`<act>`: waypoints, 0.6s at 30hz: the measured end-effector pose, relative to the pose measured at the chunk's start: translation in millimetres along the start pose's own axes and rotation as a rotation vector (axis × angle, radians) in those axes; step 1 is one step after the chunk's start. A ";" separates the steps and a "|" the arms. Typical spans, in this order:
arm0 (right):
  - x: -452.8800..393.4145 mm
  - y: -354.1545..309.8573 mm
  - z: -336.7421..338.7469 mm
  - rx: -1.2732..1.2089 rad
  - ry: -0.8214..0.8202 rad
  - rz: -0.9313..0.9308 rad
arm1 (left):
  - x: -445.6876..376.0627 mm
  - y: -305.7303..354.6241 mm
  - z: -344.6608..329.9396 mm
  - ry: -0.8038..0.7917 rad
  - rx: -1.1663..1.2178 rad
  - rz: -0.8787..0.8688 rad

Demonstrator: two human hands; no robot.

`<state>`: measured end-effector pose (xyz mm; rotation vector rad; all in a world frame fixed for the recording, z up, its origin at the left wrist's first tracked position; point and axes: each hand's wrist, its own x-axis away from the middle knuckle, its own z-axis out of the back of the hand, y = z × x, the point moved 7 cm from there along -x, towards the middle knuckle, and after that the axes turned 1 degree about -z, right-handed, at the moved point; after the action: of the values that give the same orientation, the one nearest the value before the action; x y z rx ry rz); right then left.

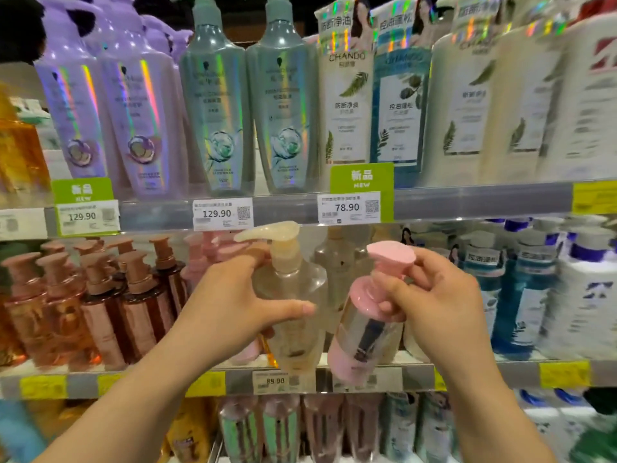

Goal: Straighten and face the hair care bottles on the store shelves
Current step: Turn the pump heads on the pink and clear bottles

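Note:
My left hand [230, 302] grips a clear pale-yellow pump bottle [293, 295] at the front of the middle shelf [150, 382], thumb across its front. Its cream pump head points left. My right hand [434, 302] holds a pink pump bottle [360, 335] by its neck. That bottle is tilted, its base over the shelf's front edge and its pink pump head [390, 252] facing me. More clear bottles stand behind the two.
Brown and rose pump bottles [100, 302] fill the middle shelf's left; blue and white bottles [541, 295] fill its right. The upper shelf carries purple bottles [110, 118], grey-green bottles [250, 111] and white bottles [467, 111]. Price tags line the shelf rails. More bottles stand below.

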<state>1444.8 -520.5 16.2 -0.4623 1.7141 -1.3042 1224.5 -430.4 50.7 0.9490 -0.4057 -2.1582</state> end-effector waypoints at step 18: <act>-13.4 6.9 48.9 0.101 -0.163 -0.192 | -45.5 -11.7 -91.5 -0.081 -0.117 0.156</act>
<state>1493.7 -535.5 14.1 -0.6680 1.4900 -1.4409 1306.9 -388.6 5.4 0.7422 -0.3759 -2.0585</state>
